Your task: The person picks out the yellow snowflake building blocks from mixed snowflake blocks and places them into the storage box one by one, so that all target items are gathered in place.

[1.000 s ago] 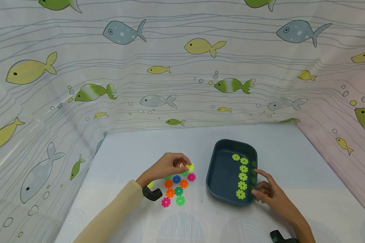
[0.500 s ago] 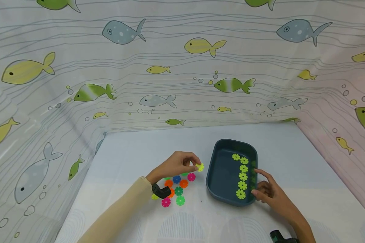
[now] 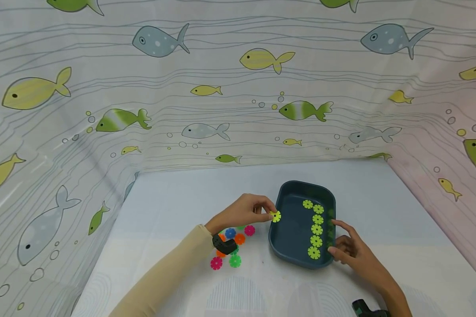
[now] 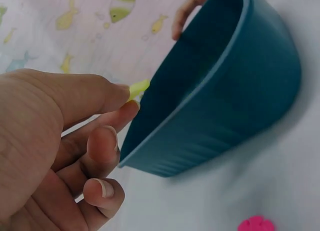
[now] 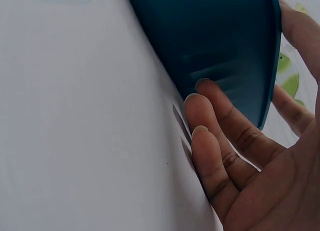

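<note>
Between thumb and forefinger my left hand (image 3: 246,210) pinches a yellow flower-shaped disc (image 3: 276,216), held over the left rim of a dark blue tray (image 3: 291,248). In the left wrist view the disc (image 4: 138,89) appears edge-on, close to the tray's wall. Inside the tray, several matching yellow discs (image 3: 316,230) lie in a line along the right side. My right hand (image 3: 353,248) grips the tray's right edge. The right wrist view has its fingers (image 5: 215,111) against the outer wall (image 5: 225,46), with other digits at the rim.
Several loose discs in pink (image 3: 216,263), green (image 3: 235,261), orange (image 3: 239,238) and blue (image 3: 230,233) lie on the white table (image 3: 174,193), partly hidden under my left wrist. Fish-patterned sheeting (image 3: 222,105) walls the table's back and sides.
My left hand has carried the yellow disc rightward from the loose discs to the tray's left rim. The right hand and the tray have stayed in place.
</note>
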Motion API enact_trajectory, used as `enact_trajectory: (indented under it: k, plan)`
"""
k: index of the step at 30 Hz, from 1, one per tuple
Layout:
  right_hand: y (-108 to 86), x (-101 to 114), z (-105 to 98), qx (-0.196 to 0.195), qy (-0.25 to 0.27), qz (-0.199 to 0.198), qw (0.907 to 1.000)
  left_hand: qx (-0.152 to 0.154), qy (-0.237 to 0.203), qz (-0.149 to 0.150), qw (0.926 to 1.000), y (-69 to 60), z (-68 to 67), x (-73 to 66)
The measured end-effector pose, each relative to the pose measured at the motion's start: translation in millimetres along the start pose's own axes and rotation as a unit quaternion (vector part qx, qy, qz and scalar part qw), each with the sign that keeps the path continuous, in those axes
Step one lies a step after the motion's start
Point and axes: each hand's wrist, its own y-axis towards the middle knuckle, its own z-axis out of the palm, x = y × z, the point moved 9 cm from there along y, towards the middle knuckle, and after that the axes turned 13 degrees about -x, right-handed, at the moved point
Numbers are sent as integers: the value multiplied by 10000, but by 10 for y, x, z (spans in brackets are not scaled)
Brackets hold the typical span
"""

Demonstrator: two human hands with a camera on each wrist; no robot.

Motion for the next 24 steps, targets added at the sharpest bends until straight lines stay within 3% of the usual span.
enact_trajectory:
  k: [8,24]
  plan:
    - [13,-46,-14,-33,-57,127,9999,8,96,329,9994,186,107,-104]
    - [10,-42,-18,-38,-33,109,9999,295,-81,533,9981,420,427,-188]
